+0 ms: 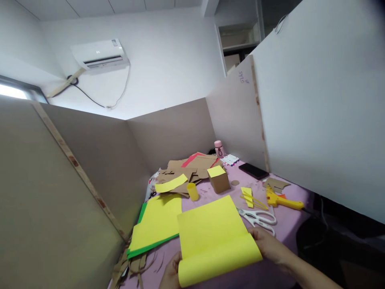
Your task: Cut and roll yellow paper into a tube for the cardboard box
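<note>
1. My left hand (pixel 172 273) grips the near-left end of a yellow paper sheet (pixel 210 228), fingers curled on its rolled edge.
2. My right hand (pixel 269 244) clasps the right end of the same roll, fingers closed over it.
3. The sheet lies on the purple desk (pixel 285 228), its near edge curled over and its far part flat.
4. White scissors (pixel 260 218) lie just beside my right hand.
5. A yellow glue gun (pixel 282 200) lies beyond them.
6. A stack of yellow and green paper (pixel 156 224) sits to the left.
7. A cardboard box (pixel 219 179) and cardboard scraps (pixel 186 168) lie farther back.

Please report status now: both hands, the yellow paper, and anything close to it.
Left hand and right hand grip yellow paper sheet, near edge rolled. Scissors lie just beside right hand. Yellow-green paper stack left of sheet.
</note>
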{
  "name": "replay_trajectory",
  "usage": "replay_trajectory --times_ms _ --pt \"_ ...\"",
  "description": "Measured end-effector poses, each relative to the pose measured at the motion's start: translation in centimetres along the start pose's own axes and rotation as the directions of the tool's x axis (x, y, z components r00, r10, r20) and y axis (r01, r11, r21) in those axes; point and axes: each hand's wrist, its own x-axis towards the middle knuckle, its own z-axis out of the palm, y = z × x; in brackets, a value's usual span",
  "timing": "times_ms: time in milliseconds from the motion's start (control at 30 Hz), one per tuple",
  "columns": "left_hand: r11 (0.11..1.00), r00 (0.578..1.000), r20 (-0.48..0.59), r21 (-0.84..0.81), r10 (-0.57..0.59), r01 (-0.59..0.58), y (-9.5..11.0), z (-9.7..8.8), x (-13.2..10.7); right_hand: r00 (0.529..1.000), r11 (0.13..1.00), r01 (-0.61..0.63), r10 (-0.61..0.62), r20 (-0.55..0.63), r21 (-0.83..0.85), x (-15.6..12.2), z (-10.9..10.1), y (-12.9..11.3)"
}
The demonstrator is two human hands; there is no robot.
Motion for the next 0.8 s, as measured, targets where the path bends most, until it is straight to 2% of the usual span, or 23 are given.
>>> replay_trajectory --times_ms 133,400,600,800 --pt "1.0 1.0 -0.009 0.023 -0.017 0.017 -0.4 -0.1 0.3 0.999 0.999 0.033 -0.034 0.021 0.016 0.5 -0.1 0.7" --pt "0.998 0.996 -0.057 0.023 -0.062 0.063 -1.7 -0.7 1.1 0.998 0.997 -0.015 0.01 -0.059 -0.075 0.7 -1.1 2.1" --pt "0.997 0.994 -0.078 0.013 -0.078 0.08 -2.2 -0.9 1.3 0.995 0.99 -0.026 0.013 -0.095 -0.137 0.6 -1.1 2.0" --pt "0.997 0.995 -0.066 -0.012 -0.078 0.078 -2.3 -1.0 1.3 0.998 0.983 -0.024 0.013 -0.064 -0.18 0.3 -0.9 1.4"
